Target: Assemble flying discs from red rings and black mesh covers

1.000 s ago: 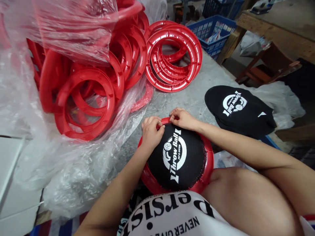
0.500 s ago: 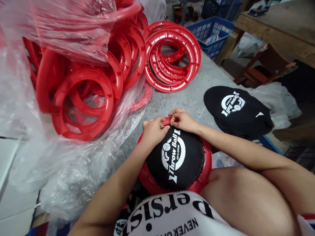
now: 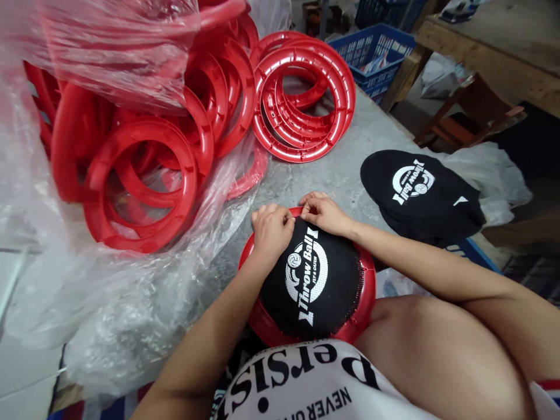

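A red plastic ring [image 3: 367, 291] rests against my body at the table edge, with a round black mesh fabric [image 3: 335, 286] across its middle. White "Throw Ball" print shows on the cloth. At the ring's far side, my left hand [image 3: 275, 226] pinches the fabric's edge, its fingers curled over the rim. Just right of it, my right hand [image 3: 322, 211] also pinches the edge at the rim, thumb and forefinger together. The fingertips of both hands are close to each other. Part of the ring lies hidden under my left forearm.
Several loose red rings [image 3: 140, 233] lie in clear plastic wrap [image 3: 131, 326] at the left. A stack of red rings [image 3: 306, 154] sits farther back on the grey table [image 3: 371, 128]. Printed black fabric pieces [image 3: 420, 198] lie at right; a blue crate [image 3: 380, 46] stands behind.
My left hand has shifted from a looser hold on the rim to a pinch nearer my right hand. The fabric now covers more of the rim between the hands. The view has shifted slightly.
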### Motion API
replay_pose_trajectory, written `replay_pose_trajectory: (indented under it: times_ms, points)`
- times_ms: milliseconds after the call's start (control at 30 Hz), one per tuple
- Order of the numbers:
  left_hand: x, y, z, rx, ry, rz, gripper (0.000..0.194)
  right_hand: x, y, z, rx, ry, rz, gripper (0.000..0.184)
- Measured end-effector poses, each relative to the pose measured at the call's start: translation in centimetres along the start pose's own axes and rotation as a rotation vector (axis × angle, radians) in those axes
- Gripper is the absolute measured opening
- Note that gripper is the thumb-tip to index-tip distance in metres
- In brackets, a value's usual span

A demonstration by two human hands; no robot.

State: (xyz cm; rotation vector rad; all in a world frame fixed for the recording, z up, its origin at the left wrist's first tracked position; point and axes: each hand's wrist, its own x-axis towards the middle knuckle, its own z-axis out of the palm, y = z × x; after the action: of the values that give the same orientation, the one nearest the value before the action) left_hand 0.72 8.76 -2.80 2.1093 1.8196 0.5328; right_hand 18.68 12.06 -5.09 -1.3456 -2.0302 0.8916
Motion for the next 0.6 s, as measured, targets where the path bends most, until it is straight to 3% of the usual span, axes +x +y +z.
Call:
replay_pose_trajectory:
  times_ms: [200, 600]
  points:
    - [0.09, -0.52, 0.76, -0.151, 0.049, -0.103, 0.012, 0.14, -0.17, 0.11, -0.033, 0.006, 0.006, 0.011]
    - [0.4, -0.26, 1.01, -0.079, 0.042, -0.133, 0.013, 0.26, 0.37, 0.49, -0.057, 0.042, -0.021, 0.013]
